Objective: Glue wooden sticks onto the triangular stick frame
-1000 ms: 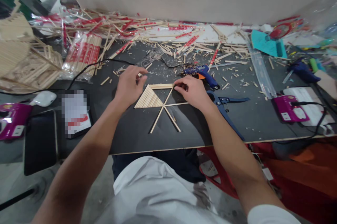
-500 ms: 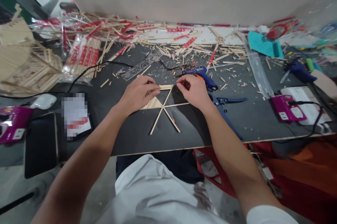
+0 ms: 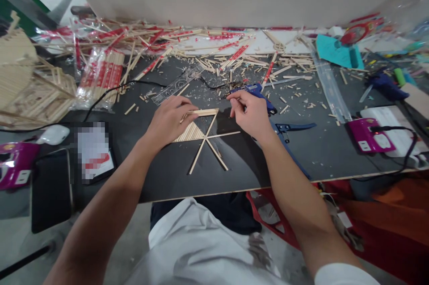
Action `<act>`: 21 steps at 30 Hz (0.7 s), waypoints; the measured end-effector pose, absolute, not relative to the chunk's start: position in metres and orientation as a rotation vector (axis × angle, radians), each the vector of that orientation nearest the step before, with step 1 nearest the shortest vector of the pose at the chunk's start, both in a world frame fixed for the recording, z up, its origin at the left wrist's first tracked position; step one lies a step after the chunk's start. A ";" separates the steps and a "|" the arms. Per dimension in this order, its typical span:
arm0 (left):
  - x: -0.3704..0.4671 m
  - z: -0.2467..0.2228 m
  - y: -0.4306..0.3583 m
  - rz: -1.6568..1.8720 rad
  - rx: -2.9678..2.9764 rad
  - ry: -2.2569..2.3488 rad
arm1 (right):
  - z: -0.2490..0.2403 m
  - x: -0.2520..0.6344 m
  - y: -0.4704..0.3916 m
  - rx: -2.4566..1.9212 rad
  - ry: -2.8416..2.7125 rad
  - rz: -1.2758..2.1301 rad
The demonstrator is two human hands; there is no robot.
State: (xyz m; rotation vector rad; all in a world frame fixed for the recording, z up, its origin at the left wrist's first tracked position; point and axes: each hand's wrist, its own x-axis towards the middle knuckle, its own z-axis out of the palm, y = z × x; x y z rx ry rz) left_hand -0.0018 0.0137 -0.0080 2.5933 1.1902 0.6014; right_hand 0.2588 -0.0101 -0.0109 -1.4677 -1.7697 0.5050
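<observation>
A star of pale wooden sticks [image 3: 216,154] lies on the dark tabletop, its arms spreading from one centre. One wedge on the left is filled with close-laid sticks [image 3: 190,133]. My left hand [image 3: 170,120] rests over that wedge, thumb and fingers closed on the left end of the sticks [image 3: 208,112] along the upper edge. Right of the frame's upper corner, my right hand [image 3: 250,110] is raised with bent fingers, index and thumb apart; I see nothing between them. Just behind it lies a blue glue gun [image 3: 254,89], partly covered by the hand.
Blue-handled cutters [image 3: 284,131] lie right of my right hand. A clear ruler [image 3: 177,84], stick offcuts and packaged chopsticks [image 3: 102,75] spread behind. Phones [image 3: 52,186] and a stick-built model [image 3: 40,84] stand left; a purple power adapter [image 3: 370,135] is at right.
My right hand has drawn slightly right, away from the frame's upper corner, and its thumb and index have parted. My left hand stays on the frame. The view has shifted a little.
</observation>
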 end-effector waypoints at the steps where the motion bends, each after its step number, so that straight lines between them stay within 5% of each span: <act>1: -0.004 -0.008 0.015 0.614 2.567 1.271 | -0.010 0.259 -0.011 -1.473 -1.770 0.521; 12: -0.021 -0.014 0.026 0.597 2.296 1.857 | -0.018 0.259 -0.012 -1.412 -1.850 0.536; 21: -0.013 -0.023 0.023 0.602 2.378 1.915 | -0.017 0.261 -0.013 -1.393 -1.929 0.606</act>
